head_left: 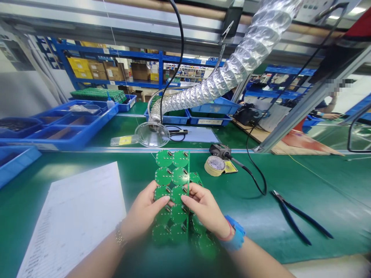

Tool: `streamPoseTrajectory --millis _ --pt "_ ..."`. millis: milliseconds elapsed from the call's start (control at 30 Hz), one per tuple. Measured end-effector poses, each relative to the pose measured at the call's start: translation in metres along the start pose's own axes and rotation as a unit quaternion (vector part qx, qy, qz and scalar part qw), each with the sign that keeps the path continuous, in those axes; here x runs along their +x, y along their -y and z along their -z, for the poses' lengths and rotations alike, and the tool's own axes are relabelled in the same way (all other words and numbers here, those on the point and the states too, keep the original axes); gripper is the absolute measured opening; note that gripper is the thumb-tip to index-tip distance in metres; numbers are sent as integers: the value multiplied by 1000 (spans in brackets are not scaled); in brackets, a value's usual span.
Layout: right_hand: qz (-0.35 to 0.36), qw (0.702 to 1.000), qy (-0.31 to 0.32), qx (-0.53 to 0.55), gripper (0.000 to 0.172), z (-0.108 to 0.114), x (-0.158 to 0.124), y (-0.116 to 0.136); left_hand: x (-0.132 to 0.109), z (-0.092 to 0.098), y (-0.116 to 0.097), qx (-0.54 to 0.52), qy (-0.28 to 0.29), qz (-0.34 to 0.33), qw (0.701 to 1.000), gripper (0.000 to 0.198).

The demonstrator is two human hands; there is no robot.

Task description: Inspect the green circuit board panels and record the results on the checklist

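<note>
Left hand (143, 210) and right hand (205, 210) — as I read them from afar — both clench the green circuit-board panel (174, 174).

Bright even light, lower circuit boards (203, 245) blurred, frame edges warped

the circuit board panel (164, 175) is glossy green fibreglass, the paper sheet (75, 224) matt, the bench mat (333, 185) smooth and satiny.

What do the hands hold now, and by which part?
The left hand and right hand hold a green circuit board panel by its middle section.
</note>
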State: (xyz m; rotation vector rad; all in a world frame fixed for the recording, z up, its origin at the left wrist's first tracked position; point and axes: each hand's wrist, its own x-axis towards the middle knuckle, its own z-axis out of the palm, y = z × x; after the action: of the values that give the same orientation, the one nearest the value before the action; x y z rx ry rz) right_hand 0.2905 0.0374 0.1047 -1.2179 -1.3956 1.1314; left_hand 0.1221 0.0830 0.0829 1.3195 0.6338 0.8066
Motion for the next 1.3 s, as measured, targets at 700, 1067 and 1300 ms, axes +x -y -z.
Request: streamPoseTrajectory --millis 700,1067,1300 --pt "-68 992 104 -15 25 5 -2 1 3 9 -6 -201 4 -26 979 35" --pt "-50 993 100 -42 24 1 -4 1 5 8 -4 -140 -41 -35 989 27" --pt "-44 997 65 15 20 5 -2 0 6 11 -7 -165 -93 -56 980 31"
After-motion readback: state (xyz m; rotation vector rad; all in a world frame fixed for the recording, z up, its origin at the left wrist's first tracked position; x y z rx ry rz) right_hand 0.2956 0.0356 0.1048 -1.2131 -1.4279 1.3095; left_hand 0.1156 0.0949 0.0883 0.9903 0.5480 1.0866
